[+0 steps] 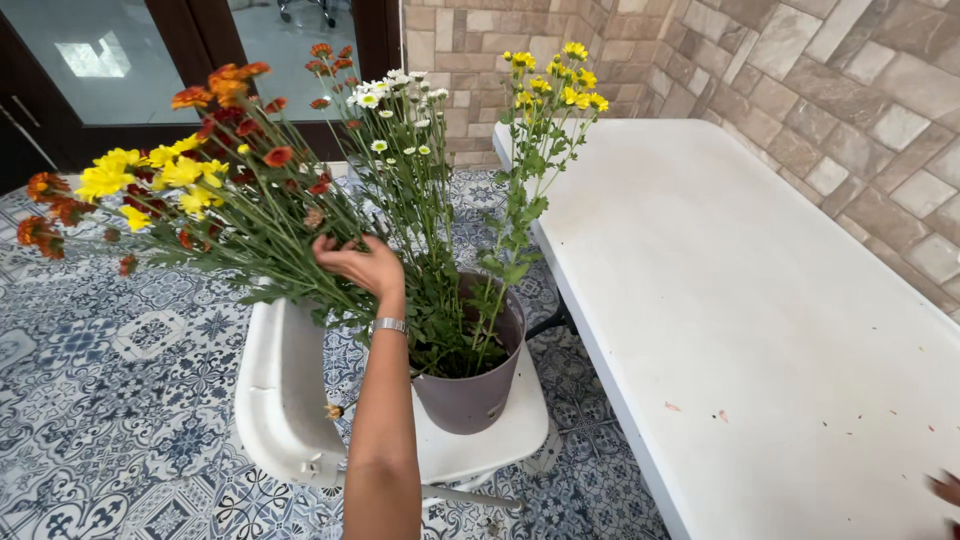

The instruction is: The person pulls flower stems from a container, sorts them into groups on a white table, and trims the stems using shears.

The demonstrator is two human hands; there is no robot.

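Note:
My left hand (360,265), with a silver bracelet on the wrist, reaches into a bunch of cut flowers and curls its fingers around green stems (300,255). The flowers stand in a mauve plastic bucket (470,395) on a white folding chair (285,400). Orange and red blooms (230,85) and yellow blooms (150,175) lean left. Small white daisies (395,90) stand in the middle, and a yellow spray (560,85) rises on the right. Only the fingertips of my right hand (945,490) show, at the lower right edge above the white table (760,300).
The long white table fills the right side, with a few small specks on it, and runs along a stone-tile wall (850,90). The floor (110,380) is blue-and-white patterned tile. Dark-framed glass doors (110,60) stand at the back left.

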